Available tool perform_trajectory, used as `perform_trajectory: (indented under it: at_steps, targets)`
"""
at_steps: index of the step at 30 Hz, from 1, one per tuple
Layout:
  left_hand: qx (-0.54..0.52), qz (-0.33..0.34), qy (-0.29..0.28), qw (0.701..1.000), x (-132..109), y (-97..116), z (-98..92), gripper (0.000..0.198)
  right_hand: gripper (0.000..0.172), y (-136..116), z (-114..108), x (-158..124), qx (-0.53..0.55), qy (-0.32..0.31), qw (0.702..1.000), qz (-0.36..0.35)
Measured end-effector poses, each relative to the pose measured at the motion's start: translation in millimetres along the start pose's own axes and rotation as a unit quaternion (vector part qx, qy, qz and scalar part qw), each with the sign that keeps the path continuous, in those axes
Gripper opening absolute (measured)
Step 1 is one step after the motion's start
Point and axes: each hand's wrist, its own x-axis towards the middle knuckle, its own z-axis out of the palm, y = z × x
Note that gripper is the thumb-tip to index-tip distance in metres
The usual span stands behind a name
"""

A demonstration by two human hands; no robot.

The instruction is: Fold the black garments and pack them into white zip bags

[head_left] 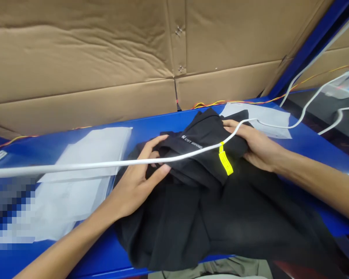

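Note:
A black garment (pixel 177 217) with white lettering lies bunched on the blue table (pixel 163 126), its lower part hanging over the front edge. A yellow tag (pixel 226 162) sits on its dark cloth. My left hand (pixel 142 180) grips the garment's left side, thumb and fingers closed on a fold. On the far right side, my right hand (pixel 254 143) holds the cloth, its fingers partly hidden by the fabric. A white cable (pixel 174 158) crosses in front of the garment and both hands.
Translucent plastic bags (pixel 95 151) lie on the left of the table, and another bag (pixel 275 120) lies at the back right. Brown cardboard (pixel 104 50) stands behind. Red and yellow wires (pixel 215 103) run along the back edge. A clear bin (pixel 343 85) is at far right.

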Motion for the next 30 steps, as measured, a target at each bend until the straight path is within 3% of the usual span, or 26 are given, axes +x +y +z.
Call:
perform_trajectory:
  at_steps: [3, 6, 10, 15, 19, 22, 23, 25, 27, 30]
  targets:
    - [-0.056, 0.004, 0.026, 0.998, 2, 0, -0.7, 0.071, 0.015, 1, -2, -1, 0.058, -0.032, 0.995, 0.076]
    - [-0.094, -0.008, 0.037, 0.995, 4, -1, 0.8, 0.084, 0.009, -1, -3, -4, 0.069, -0.039, 0.993, 0.084]
    - [-0.108, -0.014, 0.044, 0.993, 6, -2, 1.7, 0.083, 0.019, -5, 0, -10, 0.068, -0.042, 0.996, 0.046]
    - [-0.164, -0.022, 0.101, 0.981, 8, -3, 2.3, 0.074, 0.023, 2, 5, -9, 0.014, -0.055, 0.998, 0.016]
    - [-0.193, -0.044, 0.103, 0.975, 9, -2, 2.5, 0.071, 0.041, 10, 3, -5, -0.132, -0.025, 0.985, -0.11]
    - [-0.22, -0.051, 0.038, 0.973, 8, -1, 1.5, 0.085, 0.067, 13, 0, -6, -0.247, 0.054, 0.94, -0.229]
    - [-0.226, -0.052, 0.017, 0.973, 8, -1, 1.3, 0.09, 0.067, 14, 0, -7, -0.281, 0.069, 0.921, -0.26]
    - [-0.216, -0.054, -0.003, 0.975, 8, -1, 1.5, 0.093, 0.051, 16, 1, -10, -0.348, 0.073, 0.875, -0.328]
    - [-0.193, -0.054, 0.0, 0.98, 8, -2, 2.0, 0.089, 0.035, 19, 3, -15, -0.411, 0.034, 0.815, -0.408]
    - [-0.182, -0.045, -0.006, 0.982, 7, -1, 1.8, 0.086, 0.045, 21, 7, -21, -0.463, -0.071, 0.716, -0.518]
